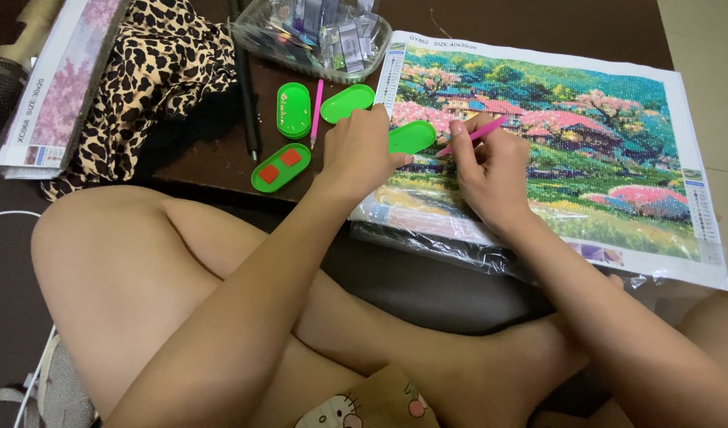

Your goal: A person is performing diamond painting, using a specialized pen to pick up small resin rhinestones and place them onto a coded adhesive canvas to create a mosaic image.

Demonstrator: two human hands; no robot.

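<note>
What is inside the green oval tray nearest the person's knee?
Two small red square pieces lie inside the green oval plastic tray, side by side on its floor. Nothing covers it; the left hand and right hand are elsewhere.

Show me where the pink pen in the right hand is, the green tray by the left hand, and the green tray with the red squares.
pink pen (479,133), head view, on the shaft.
green tray (415,136), head view, on its middle.
green tray with red squares (279,167), head view, between the squares.
</note>
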